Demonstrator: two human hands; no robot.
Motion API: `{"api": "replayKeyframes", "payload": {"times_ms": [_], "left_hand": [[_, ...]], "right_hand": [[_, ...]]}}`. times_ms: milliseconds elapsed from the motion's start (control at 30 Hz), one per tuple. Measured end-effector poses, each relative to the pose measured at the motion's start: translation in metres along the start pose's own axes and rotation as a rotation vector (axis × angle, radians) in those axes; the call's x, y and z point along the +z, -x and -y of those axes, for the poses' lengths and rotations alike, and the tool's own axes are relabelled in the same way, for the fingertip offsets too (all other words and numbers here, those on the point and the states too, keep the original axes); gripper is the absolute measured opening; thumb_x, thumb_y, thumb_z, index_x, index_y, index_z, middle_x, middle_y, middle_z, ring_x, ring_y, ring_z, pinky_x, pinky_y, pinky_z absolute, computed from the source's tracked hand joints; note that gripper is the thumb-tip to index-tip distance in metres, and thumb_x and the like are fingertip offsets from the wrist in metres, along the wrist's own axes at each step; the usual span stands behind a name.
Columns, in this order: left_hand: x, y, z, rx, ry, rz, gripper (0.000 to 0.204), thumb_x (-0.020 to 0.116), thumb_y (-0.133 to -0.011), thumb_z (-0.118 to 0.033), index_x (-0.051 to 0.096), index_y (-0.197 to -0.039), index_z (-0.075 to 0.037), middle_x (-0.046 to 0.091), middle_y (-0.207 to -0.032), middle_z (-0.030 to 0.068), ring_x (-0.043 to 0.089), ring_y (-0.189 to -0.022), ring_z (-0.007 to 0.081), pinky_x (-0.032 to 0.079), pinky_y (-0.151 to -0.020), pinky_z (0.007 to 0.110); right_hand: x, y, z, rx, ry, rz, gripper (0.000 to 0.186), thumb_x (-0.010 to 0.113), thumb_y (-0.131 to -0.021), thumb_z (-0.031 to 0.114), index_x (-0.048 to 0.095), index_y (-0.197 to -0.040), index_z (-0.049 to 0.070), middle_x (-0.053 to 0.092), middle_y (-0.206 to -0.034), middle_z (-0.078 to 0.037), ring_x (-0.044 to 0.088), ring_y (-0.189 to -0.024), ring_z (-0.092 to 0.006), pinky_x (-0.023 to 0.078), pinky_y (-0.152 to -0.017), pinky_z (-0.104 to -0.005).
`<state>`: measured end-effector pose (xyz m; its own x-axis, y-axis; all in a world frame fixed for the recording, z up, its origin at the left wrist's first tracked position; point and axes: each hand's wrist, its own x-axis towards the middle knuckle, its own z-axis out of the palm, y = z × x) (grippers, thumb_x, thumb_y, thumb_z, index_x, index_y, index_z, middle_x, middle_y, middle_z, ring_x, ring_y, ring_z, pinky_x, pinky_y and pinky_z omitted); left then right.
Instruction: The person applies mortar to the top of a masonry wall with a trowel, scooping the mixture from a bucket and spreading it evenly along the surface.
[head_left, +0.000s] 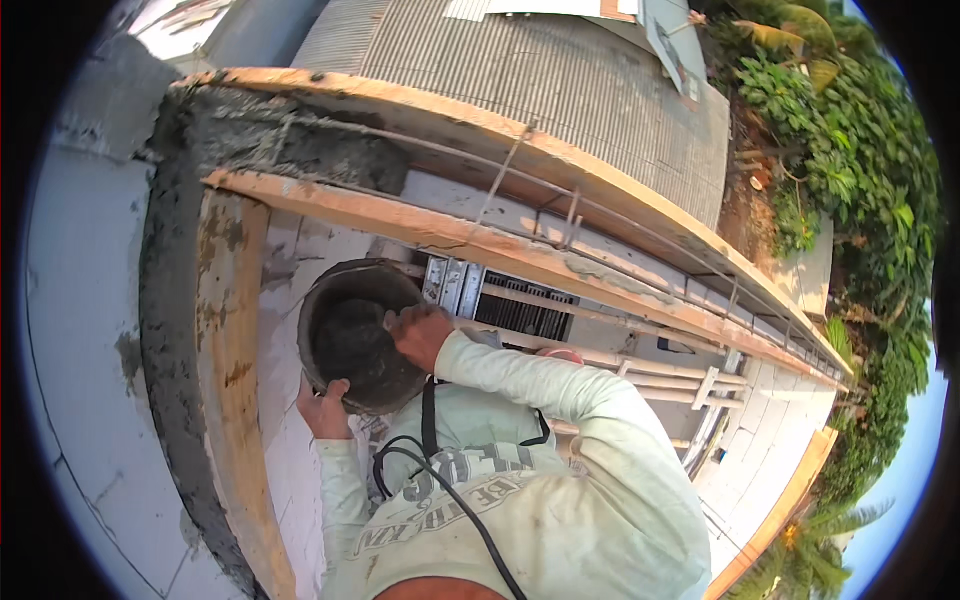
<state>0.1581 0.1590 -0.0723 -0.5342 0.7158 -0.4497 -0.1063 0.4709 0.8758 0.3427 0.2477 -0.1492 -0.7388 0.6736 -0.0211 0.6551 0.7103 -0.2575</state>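
Observation:
A dark, round bucket (343, 318), smeared grey with mortar, is tilted in front of my chest with its mouth toward me. My left hand (325, 408) grips its lower left rim, thumb over the edge and fingers on the outside. On the opposite side, my right hand (418, 336) is closed over the right rim, knuckles up; whether something small is also in that fist is hidden. Dark grey residue coats the bucket's inside. Just beyond it runs wooden formwork, whose inner board (400, 213) is nearest, with wet grey concrete (300, 150) filling the far left corner.
Thin steel rebar (505, 172) lies between the inner and outer boards (600, 160). An upright board (228, 330) and pale block wall (90, 300) stand at left. Below right are bamboo poles (650, 378). A corrugated roof (560, 90) and trees (850, 150) lie beyond.

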Motion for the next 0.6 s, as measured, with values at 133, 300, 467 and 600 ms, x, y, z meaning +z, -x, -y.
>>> {"api": "replayKeyframes", "payload": {"times_ms": [133, 300, 467, 600], "left_hand": [[-0.021, -0.027, 0.040, -0.059, -0.044, 0.036, 0.062, 0.056, -0.063, 0.009, 0.057, -0.124, 0.008, 0.063, -0.117, 0.0123, 0.060, -0.099, 0.0251, 0.046, -0.092, 0.031], [-0.011, -0.046, 0.068, -0.035, -0.139, 0.177, 0.067, 0.058, -0.063, 0.006, 0.052, -0.129, 0.009, 0.060, -0.124, 0.0159, 0.059, -0.102, 0.0286, 0.045, -0.094, 0.032], [-0.001, -0.047, 0.062, 0.138, -0.344, 0.287, 0.070, 0.059, -0.060, 0.002, 0.053, -0.129, 0.009, 0.062, -0.122, 0.0179, 0.060, -0.104, 0.0314, 0.046, -0.093, 0.033], [-0.007, -0.051, 0.057, 0.250, -0.530, 0.308, 0.068, 0.058, -0.057, -0.001, 0.057, -0.125, 0.008, 0.066, -0.115, 0.0189, 0.062, -0.100, 0.0310, 0.046, -0.092, 0.034]], "right_hand": [[-0.005, 0.028, 0.003, -0.094, -0.091, 0.030, 0.029, 0.063, -0.074, 0.019, 0.068, -0.094, -0.002, 0.065, -0.078, -0.016, 0.065, -0.074, -0.0298, 0.052, -0.059, -0.0422], [0.005, 0.060, -0.005, 0.315, -0.085, -0.152, 0.034, 0.064, -0.072, 0.018, 0.064, -0.098, -0.005, 0.066, -0.077, -0.017, 0.068, -0.071, -0.0332, 0.053, -0.056, -0.0439], [0.003, 0.090, 0.001, 0.511, -0.231, -0.188, 0.036, 0.061, -0.075, 0.016, 0.061, -0.104, -0.005, 0.066, -0.083, -0.022, 0.069, -0.074, -0.0371, 0.055, -0.059, -0.0457], [0.025, 0.105, 0.010, 0.634, -0.222, -0.150, 0.050, 0.067, -0.070, 0.017, 0.060, -0.115, -0.001, 0.064, -0.087, -0.020, 0.067, -0.076, -0.0352, 0.054, -0.063, -0.0447]]}}
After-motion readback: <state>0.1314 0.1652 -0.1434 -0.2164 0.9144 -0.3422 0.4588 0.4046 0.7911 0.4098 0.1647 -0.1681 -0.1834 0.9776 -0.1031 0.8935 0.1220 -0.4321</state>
